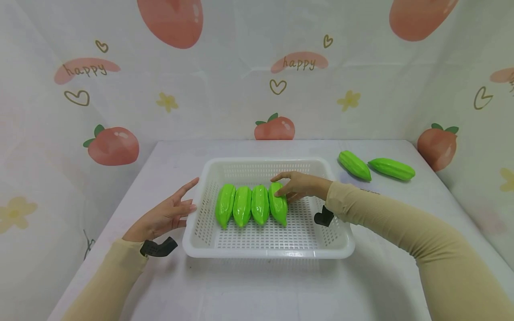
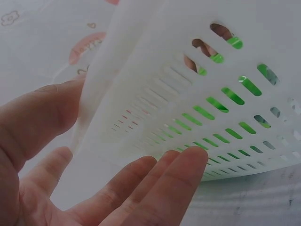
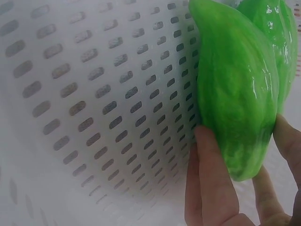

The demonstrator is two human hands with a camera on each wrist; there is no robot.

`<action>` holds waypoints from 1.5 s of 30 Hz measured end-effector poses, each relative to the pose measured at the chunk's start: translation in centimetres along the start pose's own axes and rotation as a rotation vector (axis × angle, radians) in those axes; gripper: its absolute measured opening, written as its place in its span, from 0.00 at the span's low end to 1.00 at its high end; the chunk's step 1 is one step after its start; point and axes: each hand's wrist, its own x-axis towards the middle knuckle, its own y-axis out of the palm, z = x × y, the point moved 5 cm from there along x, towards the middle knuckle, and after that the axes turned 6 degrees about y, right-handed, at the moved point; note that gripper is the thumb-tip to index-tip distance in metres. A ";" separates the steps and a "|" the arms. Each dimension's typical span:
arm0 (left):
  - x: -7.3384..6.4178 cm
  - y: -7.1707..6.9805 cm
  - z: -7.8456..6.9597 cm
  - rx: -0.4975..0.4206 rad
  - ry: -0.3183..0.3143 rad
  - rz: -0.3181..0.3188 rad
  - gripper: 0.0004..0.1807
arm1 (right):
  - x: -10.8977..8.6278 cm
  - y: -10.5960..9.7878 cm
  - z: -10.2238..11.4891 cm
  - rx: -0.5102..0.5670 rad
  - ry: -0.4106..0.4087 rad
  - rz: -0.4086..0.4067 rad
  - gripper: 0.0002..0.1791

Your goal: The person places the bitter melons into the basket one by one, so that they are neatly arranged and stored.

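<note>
A white plastic basket (image 1: pixel 265 254) with slotted walls holds several glossy green ridged vegetables, pointed at one end and lying side by side. My right hand (image 1: pixel 301 185) reaches in over the right side and grips the upper part of the rightmost green vegetable (image 1: pixel 279 207). In the right wrist view, thumb and fingers (image 3: pixel 214 179) lie on opposite sides of that vegetable (image 3: pixel 237 89). My left hand (image 1: pixel 168 214) is at the basket's left side, fingers spread, with fingertips right at the rim. Its fingers (image 2: pixel 174 188) appear relaxed beside the outer wall (image 2: pixel 155 103) in the left wrist view.
Two more green vegetables lie on the white table (image 1: pixel 281 290) behind the basket to the right, one slanted (image 1: pixel 355 166) and one nearly level (image 1: pixel 392 169). A printed cloth (image 1: pixel 225 89) rises behind the table and along both sides.
</note>
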 end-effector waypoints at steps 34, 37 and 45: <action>0.0 0.0 0.0 0.008 0.001 -0.001 0.43 | 0.2 0.1 0.0 0.030 0.033 0.001 0.34; 0.0 0.0 0.0 0.009 -0.004 -0.004 0.43 | 0.4 0.0 -0.1 0.018 0.046 -0.007 0.34; 0.0 0.0 0.0 0.014 0.005 -0.001 0.43 | 0.4 -0.1 -0.2 0.005 0.042 -0.005 0.34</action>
